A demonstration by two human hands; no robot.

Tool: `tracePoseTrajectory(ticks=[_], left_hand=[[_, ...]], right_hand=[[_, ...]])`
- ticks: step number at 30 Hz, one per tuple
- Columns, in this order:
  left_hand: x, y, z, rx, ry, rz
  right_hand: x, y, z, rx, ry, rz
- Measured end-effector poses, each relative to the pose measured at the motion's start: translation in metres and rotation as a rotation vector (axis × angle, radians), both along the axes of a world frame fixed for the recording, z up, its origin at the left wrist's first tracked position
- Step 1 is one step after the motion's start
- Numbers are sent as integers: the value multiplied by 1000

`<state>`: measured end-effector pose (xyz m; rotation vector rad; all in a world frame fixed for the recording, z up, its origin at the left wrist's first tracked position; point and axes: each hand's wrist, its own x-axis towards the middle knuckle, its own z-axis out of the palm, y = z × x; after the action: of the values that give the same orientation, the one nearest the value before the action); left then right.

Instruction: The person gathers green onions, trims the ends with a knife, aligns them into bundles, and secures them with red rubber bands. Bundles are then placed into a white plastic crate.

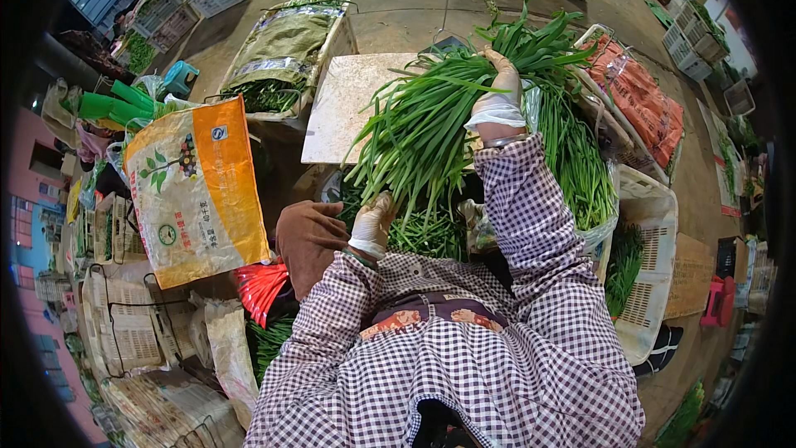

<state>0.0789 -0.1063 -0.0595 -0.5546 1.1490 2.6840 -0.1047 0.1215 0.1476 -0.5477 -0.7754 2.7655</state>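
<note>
A large bunch of garlic chives [416,118] spreads over the front right of a white board [348,106]. My right hand [502,78], in a thin translucent glove, grips this bunch near its upper right part. Lower down, my gloved left hand [373,221] has its fingers closed at the lower stem ends; the fingertips are partly hidden by the stalks. Below the bunch, more cut greens [429,233] lie in front of my lap. To the right of the board, another heap of long greens [572,168] rests on clear plastic.
A white plastic crate [659,218] stands at my right, behind it a crate covered by an orange sack [640,93]. A yellow-and-white woven sack [193,186] and red strips [264,289] are at my left. Beyond is a crate under a green sack [280,43].
</note>
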Motion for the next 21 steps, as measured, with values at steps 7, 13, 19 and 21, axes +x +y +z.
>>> tracePoseTrajectory(ticks=[7, 13, 19, 21], left_hand=[[-2, -8, 1, -154, 207, -174], [12, -44, -46, -1783, -6, -610], [30, -1, 32, -1153, 258, -249], [31, 15, 53, -757, 266, 30]], right_hand=[[10, -8, 16, 116, 109, 22], [-1, -4, 22, 157, 206, 52], [-7, -6, 31, 153, 216, -30], [-6, -8, 31, 161, 184, -12]])
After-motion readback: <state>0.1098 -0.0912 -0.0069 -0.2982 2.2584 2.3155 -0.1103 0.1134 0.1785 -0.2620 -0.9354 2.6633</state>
